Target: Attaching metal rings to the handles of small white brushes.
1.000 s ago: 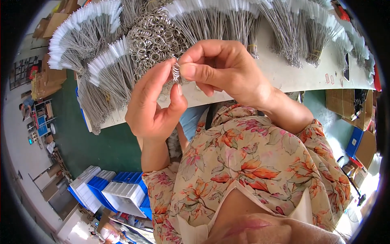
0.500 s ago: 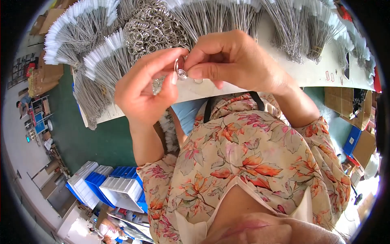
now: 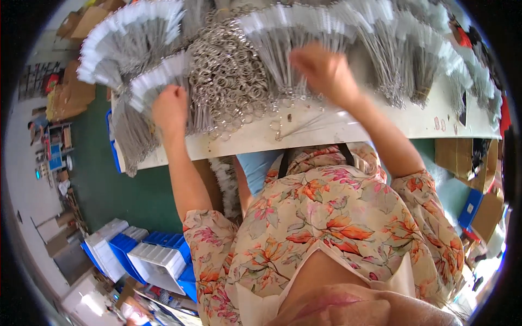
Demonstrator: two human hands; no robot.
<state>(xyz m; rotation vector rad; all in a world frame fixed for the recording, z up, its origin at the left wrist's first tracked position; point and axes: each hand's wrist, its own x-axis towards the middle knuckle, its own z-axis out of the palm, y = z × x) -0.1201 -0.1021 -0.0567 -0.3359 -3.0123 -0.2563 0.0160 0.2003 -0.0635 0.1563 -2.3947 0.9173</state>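
My left hand (image 3: 171, 107) is closed, its fingers curled in at a bundle of thin wire-handled brushes (image 3: 157, 81) with white bristle ends, on the table's left side. Whatever its fingers pinch is hidden. Motion smears my right hand (image 3: 326, 73), raised over the middle brush bundle (image 3: 277, 51); its grip does not show clearly. Between the hands lies a heap of metal rings (image 3: 225, 76). Some loose rings (image 3: 277, 129) have spread toward the near table edge, beside a few thin wires (image 3: 315, 124) lying flat.
More brush bundles (image 3: 380, 60) line the right side of the white table (image 3: 391, 127). Below left, white and blue plastic bins (image 3: 157, 258) stand on the green floor (image 3: 125, 190). Cardboard boxes (image 3: 454, 160) are under the table's right end. A person (image 3: 38, 130) is far left.
My hands have parted from in front of me, where they held a metal ring together. The left has moved to the left brushes, the right out over the middle ones. The ring no longer shows.
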